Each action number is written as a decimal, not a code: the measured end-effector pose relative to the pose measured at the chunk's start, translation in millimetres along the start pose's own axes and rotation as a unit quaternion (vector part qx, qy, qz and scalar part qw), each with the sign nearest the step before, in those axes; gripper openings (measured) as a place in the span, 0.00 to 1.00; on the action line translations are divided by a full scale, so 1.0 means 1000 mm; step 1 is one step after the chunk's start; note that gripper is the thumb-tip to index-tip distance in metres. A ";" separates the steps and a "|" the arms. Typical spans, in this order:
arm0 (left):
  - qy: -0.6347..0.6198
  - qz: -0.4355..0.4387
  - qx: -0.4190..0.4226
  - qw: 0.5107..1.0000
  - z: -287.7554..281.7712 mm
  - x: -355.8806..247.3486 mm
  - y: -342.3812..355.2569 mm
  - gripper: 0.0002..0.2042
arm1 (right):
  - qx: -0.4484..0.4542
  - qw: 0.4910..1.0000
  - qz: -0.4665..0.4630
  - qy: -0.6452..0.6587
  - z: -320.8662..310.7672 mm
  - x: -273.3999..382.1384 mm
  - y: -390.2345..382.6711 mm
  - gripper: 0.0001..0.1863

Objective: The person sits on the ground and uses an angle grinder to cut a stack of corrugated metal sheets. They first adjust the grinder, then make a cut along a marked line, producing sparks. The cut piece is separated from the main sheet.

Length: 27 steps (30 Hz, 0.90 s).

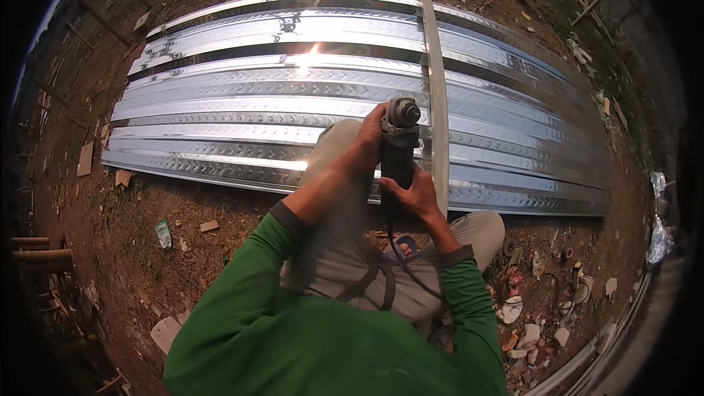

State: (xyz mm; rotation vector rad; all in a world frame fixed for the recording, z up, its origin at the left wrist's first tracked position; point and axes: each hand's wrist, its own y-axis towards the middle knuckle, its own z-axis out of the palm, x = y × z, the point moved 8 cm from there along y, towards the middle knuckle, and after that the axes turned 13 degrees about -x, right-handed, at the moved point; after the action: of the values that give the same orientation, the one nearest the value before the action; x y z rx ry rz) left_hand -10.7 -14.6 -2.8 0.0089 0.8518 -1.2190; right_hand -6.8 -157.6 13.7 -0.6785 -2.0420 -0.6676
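A dark power tool (398,161) is held between the left hand (371,133), curled beside its metal head (403,113), and the right hand (416,194), gripping its lower end. Just right of both, a long pale strip (437,88) crosses shiny ribbed panels (242,89).

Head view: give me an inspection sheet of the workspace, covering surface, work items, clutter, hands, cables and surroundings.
Surface: brown soil, littered.
Work items: dark power tool; shiny metal strips, with a long pale bar across them.
Clutter: green-white packet, pale rubble at lower right.
Hands: left hand around the tool's front; right hand on its body.
Cables: dark cable down from the tool; far end unclear.
Surroundings: wooden stakes at upper left.
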 end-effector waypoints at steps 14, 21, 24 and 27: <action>0.018 -0.023 -0.004 1.000 0.008 0.003 -0.011 0.25 | -0.013 0.998 -0.026 -0.056 -0.012 -0.003 0.007 0.35; 0.077 0.033 -0.061 0.995 0.008 0.015 -0.012 0.24 | -0.279 0.954 -0.109 -0.009 -0.078 0.019 0.013 0.25; 0.159 0.050 -0.077 0.983 0.010 0.019 -0.014 0.25 | -0.290 0.949 -0.120 0.009 -0.085 0.028 0.011 0.26; 0.219 0.063 -0.096 0.969 0.010 0.023 -0.014 0.26 | -0.301 0.947 -0.107 0.029 -0.086 0.029 0.013 0.23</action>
State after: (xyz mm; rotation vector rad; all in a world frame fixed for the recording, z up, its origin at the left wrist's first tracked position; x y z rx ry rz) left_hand -14.3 -42.8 -2.7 0.1798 1.3331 -1.0233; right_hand 35.8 -199.6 82.4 -0.7665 -1.8688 -1.4546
